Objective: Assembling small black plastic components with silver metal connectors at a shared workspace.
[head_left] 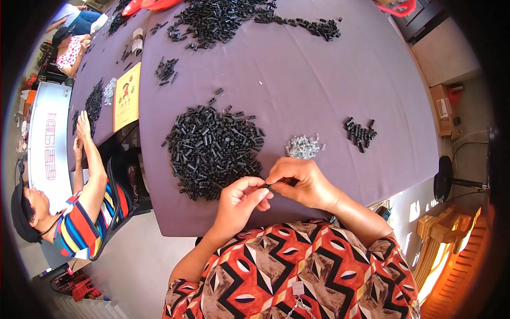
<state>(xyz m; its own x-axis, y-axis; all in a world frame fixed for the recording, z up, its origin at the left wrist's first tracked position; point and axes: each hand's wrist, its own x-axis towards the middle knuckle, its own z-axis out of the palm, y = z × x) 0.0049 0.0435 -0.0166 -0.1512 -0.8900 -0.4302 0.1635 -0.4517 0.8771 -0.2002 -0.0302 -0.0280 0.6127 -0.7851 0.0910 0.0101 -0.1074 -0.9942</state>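
My left hand [240, 203] is closed in a pinch around a small black plastic tube [269, 187] near the table's front edge. The fingers of my right hand [303, 183] meet at the same tube, pinched together at its end; whether they also hold a tiny part is hidden. Just left of my hands lies a large pile of short black tubes [212, 149]. Beyond my right hand sits a small heap of silvery metal springs [304, 147]. Farther right is a little group of black tubes [360, 134], apart from the big pile.
A purple-grey cloth [329, 74] covers the table. More black parts [212, 24] are heaped at the far side. A yellow booklet [127, 97] lies to the left. A person in a striped shirt [93, 218] works at the left edge; others sit beyond. A wooden chair [446, 250] stands right.
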